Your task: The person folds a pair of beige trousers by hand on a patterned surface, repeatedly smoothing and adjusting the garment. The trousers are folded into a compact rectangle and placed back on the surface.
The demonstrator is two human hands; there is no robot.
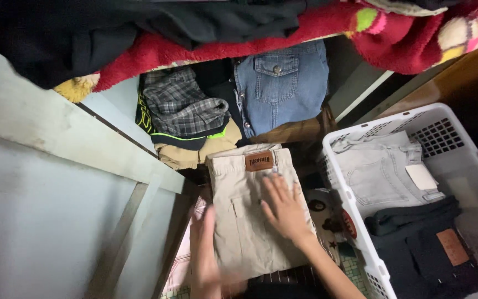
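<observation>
A folded pair of beige trousers (247, 216) with a brown leather patch lies low in the middle of the head view. My right hand (284, 209) rests flat on top of it, fingers spread. My left hand (204, 257) grips its left edge from the side and is blurred. Behind the trousers, folded clothes are stacked in a cupboard: a grey plaid garment (182, 105), a tan one (195, 152) beneath it, and a blue denim shirt (280, 83).
A white plastic laundry basket (349, 205) at the right holds light grey jeans (383, 171) and dark jeans (427, 249). A pale blue cupboard door (45, 182) stands at the left. A red fleece blanket (305, 33) and dark clothes hang above.
</observation>
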